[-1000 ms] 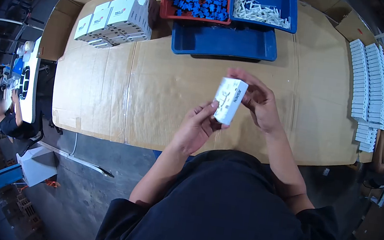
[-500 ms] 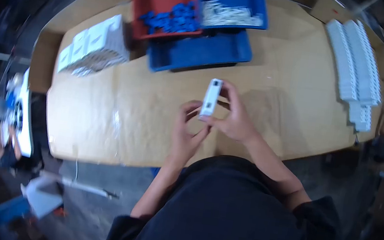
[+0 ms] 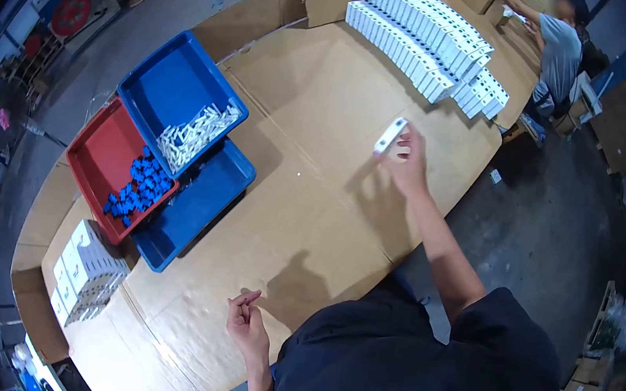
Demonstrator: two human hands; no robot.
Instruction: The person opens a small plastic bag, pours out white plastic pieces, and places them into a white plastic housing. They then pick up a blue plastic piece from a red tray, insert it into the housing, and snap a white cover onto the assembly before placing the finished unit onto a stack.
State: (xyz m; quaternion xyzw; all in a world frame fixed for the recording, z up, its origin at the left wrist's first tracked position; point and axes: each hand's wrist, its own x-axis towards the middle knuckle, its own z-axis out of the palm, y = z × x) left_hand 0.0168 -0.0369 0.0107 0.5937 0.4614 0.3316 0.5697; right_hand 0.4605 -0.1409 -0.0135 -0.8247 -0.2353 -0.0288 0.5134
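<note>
In the head view my right hand grips a slim white rectangular block with small dark openings in its face. It is raised over the right part of the cardboard-covered table, short of the rows of similar white blocks. My left hand is near the front edge of the table, palm partly up. Its fingers are loosely bent and somewhat apart, and I see nothing in them.
To the left, a blue tray of small white pieces and a red tray of blue pieces rest by a lower blue tray. White boxes stand at the far left. Another person works beyond the stacked blocks.
The view has turned to the right. My left hand has let go of the white block and drawn away; my right hand has carried it toward the stacked rows.
</note>
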